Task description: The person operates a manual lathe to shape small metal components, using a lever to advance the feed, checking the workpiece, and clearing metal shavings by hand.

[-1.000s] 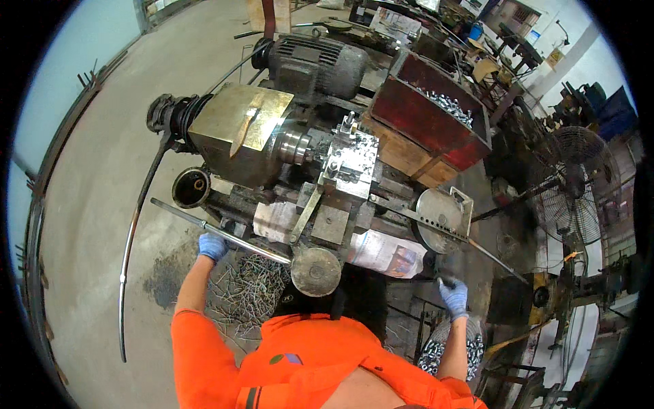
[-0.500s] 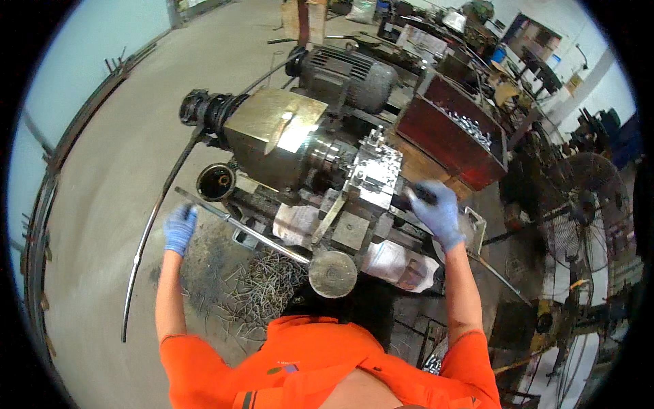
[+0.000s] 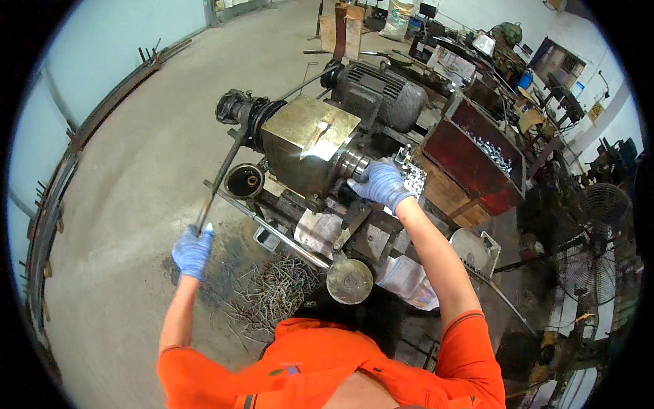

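Note:
My left hand [image 3: 193, 252], in a blue knit glove, is closed round the lower part of a long metal lever [image 3: 216, 187]. The lever runs up to the black fitting at the rear end of the lathe's headstock [image 3: 300, 153]. My right hand [image 3: 383, 185], gloved alike, is at the shiny round chuck [image 3: 353, 164], its fingers bent together. Whatever sits between those fingers is hidden. Behind that hand, the cross slide [image 3: 413, 178] is covered with bright metal chips. A second silvery bar [image 3: 279, 232] slants across the front of the machine to a round metal knob [image 3: 349, 281].
A dark red bin [image 3: 470, 157] of small metal parts stands right of the machine, beyond the motor [image 3: 381, 92]. Wiry metal shavings [image 3: 272, 290] heap on the floor in front. A standing fan [image 3: 593, 252] is at the right. Steel bars [image 3: 102, 109] lie along the left wall.
My left hand has moved onto the lever and closed round it; the lever has swung. My right hand has moved left from beside the slide to the chuck. The whole view has shifted slightly.

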`<state>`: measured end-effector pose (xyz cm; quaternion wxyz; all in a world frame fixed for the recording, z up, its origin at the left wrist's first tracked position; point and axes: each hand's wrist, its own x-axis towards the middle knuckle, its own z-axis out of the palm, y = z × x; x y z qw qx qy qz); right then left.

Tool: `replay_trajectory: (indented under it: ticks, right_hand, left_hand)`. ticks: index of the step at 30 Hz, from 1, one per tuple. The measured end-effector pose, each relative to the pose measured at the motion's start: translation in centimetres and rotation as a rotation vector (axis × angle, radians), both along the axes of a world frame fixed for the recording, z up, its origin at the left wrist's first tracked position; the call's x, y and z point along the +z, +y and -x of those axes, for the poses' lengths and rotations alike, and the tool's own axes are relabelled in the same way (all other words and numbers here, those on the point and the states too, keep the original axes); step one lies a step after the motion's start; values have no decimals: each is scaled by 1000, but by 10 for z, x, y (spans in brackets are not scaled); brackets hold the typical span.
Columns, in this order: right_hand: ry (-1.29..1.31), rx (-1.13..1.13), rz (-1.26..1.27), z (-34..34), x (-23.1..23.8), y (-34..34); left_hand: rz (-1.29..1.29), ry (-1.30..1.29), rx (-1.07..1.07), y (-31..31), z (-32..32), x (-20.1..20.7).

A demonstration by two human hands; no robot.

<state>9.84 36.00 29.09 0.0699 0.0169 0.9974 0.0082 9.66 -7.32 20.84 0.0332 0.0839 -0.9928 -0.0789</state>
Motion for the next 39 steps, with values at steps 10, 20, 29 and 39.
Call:
replay_trajectory:
  ticks: [10, 20, 29, 39]
  right_hand:
    - [171, -20, -5, -7, -2, -5]
    - [448, -87, -29, -68, 49, 29]
    - [690, -523, -377, -123, 117, 152]
    - [569, -315, 197, -218, -12, 55]
  left_hand:
    - [92, 121, -8, 8, -10, -3]
    - [44, 148, -49, 0, -7, -15]
    - [3, 324, -509, 54, 27, 37]
    - [-166, 552, -818, 207, 62, 85]
